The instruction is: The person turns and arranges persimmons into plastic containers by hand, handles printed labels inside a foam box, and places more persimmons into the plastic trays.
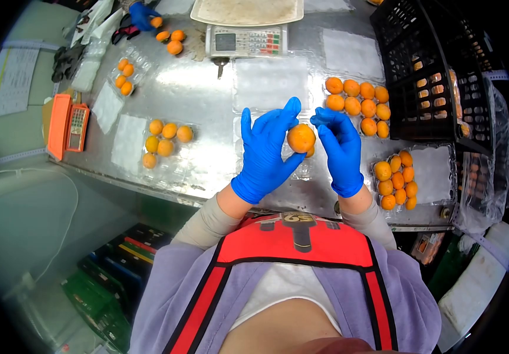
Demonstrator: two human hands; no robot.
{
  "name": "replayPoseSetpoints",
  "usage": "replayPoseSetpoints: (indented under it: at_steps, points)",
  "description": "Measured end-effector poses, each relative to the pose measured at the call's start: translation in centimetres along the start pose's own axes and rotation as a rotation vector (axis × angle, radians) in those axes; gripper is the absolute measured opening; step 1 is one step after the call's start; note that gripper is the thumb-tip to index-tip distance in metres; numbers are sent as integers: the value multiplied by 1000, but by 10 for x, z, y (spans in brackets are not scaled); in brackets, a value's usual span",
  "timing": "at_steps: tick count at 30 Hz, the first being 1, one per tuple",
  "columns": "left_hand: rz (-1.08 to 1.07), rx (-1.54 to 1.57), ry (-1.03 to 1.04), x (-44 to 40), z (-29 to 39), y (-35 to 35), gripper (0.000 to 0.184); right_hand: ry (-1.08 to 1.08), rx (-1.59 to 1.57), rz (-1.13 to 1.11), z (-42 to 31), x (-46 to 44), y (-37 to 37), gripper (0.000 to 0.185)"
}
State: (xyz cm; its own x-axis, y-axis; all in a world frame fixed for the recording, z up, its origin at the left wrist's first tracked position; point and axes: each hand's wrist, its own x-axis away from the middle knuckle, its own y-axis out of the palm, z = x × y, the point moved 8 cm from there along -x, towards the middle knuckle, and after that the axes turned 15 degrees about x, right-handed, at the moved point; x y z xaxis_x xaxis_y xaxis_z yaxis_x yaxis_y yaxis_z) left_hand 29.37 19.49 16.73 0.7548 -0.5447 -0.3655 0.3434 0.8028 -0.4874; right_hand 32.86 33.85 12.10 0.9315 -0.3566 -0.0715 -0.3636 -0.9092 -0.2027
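Both of my hands wear blue gloves and are raised over the metal table. An orange fruit [301, 138] is held in my left hand [268, 150], between the thumb and the fingers. My right hand [339, 147] is just right of that fruit, its thumb and fingertips drawn together; what they hold, if anything, is too small to name. Below the held fruit, a clear plastic tray [304, 171] is partly hidden by my hands. To the right, a tray of several orange fruits [352, 106] lies near a second filled tray [397, 180].
A scale [246, 41] stands at the back centre. Black crates [437, 71] are at the right. Part-filled trays [165, 146] lie at the left, near an orange calculator [68, 128]. A co-worker's gloved hand [142, 16] touches fruit at the back left.
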Motion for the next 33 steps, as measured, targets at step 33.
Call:
replayPoseSetpoints:
  at_steps: [33]
  points:
    - [-233,1324,-621,14,-56,74,62,-127,260,-22,-1,35,-31,60]
